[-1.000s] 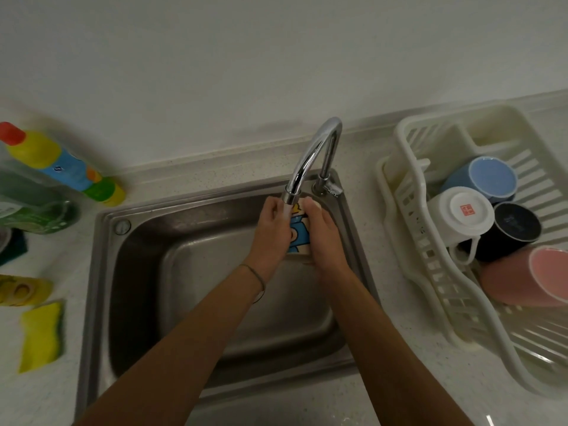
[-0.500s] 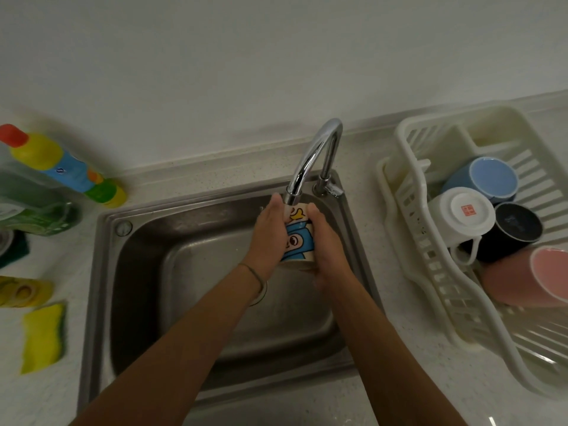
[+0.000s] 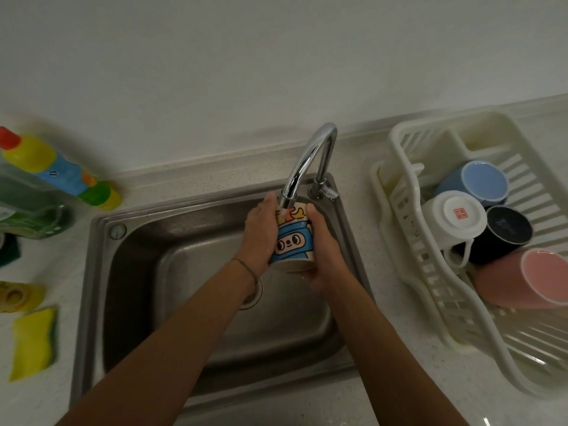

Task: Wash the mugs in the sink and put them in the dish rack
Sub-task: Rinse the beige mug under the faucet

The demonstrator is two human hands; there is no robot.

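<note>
head view. the step in hand is judged to be rinsing: the cartoon-printed mug (image 3: 292, 241) is held over the sink (image 3: 101, 272), its upper end right at the outlet of the faucet (image 3: 307, 161). whether water is running cannot be told. to do the step well, the mug should stay centred under the outlet and be turned between the palms so that every side passes the stream; the grip should stay firm, since a wet glazed surface is likely slippery, and the mug should be kept off the steel basin wall.

the left hand (image 3: 261, 238) wraps the left side of the mug, fingers curled round it. the right hand (image 3: 322, 250) wraps the right side and reaches under the lower end, fingers likewise curled round it. both hands are grasping the mug; neither is released.

the dish rack (image 3: 399, 210) stands just right of the sink and holds four mugs, base up or on their sides: a blue mug (image 3: 482, 182), a white mug (image 3: 455, 216), a black mug (image 3: 507, 232) and a pink mug (image 3: 522, 278). the next placement calls for a free slot nearer the front of the rack.
</note>
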